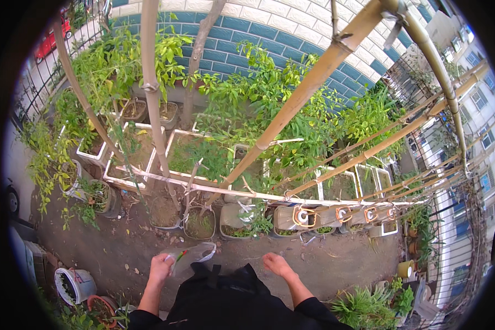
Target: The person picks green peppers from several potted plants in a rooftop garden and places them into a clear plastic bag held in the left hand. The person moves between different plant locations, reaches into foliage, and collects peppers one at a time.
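My left hand point(162, 266) is closed on the edge of a clear plastic bag point(194, 253), which hangs out to the right in front of my body. Something small, red and green, shows through the bag near my fingers. My right hand point(273, 263) is held apart from the bag, its fingers curled; whether anything small is between them cannot be told. Beyond both hands stands a row of planters with soil and low greenery, among them a square pot point(200, 225) and a clear plastic container point(236, 216).
Bamboo poles point(286, 107) slant over the planters, and a thin pale pole point(231, 191) crosses in front of them. Leafy pepper-like plants point(251, 99) grow by the brick wall point(255, 33). A white bucket point(80, 284) stands at lower left, green plants point(361, 307) at lower right.
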### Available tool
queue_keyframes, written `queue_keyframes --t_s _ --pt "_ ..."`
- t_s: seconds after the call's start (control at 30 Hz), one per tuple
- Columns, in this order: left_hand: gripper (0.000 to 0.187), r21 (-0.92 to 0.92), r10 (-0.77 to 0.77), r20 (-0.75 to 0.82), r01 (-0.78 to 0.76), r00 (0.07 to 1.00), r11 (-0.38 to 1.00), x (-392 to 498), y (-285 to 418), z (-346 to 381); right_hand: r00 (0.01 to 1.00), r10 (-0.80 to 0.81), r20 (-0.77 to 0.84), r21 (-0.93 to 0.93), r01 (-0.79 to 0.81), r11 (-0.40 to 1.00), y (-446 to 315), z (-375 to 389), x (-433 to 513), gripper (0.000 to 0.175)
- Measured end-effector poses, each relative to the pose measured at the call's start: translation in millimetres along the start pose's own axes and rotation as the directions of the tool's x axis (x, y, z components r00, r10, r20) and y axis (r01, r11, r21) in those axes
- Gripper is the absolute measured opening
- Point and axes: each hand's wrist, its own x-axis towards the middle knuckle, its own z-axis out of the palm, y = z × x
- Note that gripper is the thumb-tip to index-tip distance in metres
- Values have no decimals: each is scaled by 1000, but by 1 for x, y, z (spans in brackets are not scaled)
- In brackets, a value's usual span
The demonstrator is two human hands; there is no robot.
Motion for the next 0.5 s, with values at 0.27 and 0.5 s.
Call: queue_keyframes --t_s 0.27,0.5 --pt "10 -58 34 -162 -44 986 997 13 -4 -49 997 -54 48 -189 62 980 -53 -5 12 29" --pt "10 -130 92 -388 -154 917 980 0 5 -75 969 -96 229 -216 147 965 -50 3 38 33"
